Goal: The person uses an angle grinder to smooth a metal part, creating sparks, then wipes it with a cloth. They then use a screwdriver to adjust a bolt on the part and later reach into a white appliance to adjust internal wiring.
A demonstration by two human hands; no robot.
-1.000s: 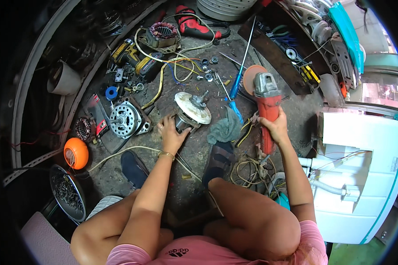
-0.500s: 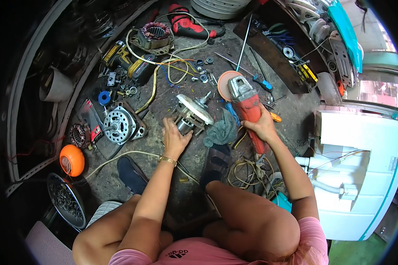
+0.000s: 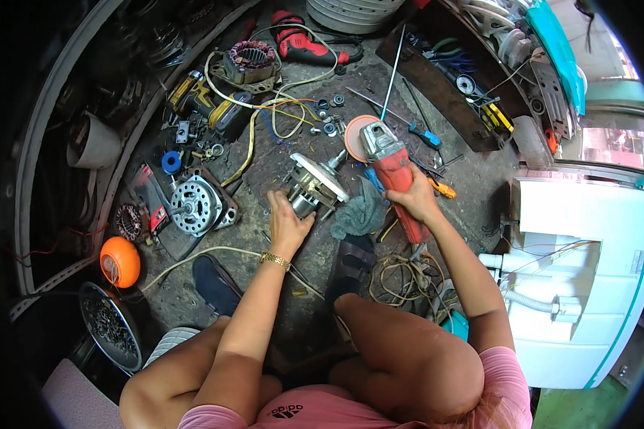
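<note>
In my right hand [image 3: 413, 194] is a red angle grinder [image 3: 396, 171], gripped round its body. Its orange disc [image 3: 358, 138] touches or sits very close to the tip of a metal shaft [image 3: 336, 159]. That shaft sticks out of a motor part [image 3: 313, 184] with a pale round plate, tilted over the floor. My left hand [image 3: 288, 220] is wrapped round the lower, cylindrical end of this motor part. A grey-green rag [image 3: 359, 211] lies between the motor part and the grinder, beside my shoe.
To the left lie a perforated round motor housing [image 3: 194, 205], a yellow drill [image 3: 206, 104] and an orange ball-shaped thing [image 3: 119, 262]. Farther off are a copper-wound stator [image 3: 250, 61] and a red power tool [image 3: 304, 41]. Screwdrivers [image 3: 426, 136] and a metal tool trough [image 3: 444, 93] lie right. Coiled cable [image 3: 404, 279] is near my knee.
The grinder has moved slightly left, bringing its disc up to the shaft tip. The motor part has shifted a little to the right in my left hand.
</note>
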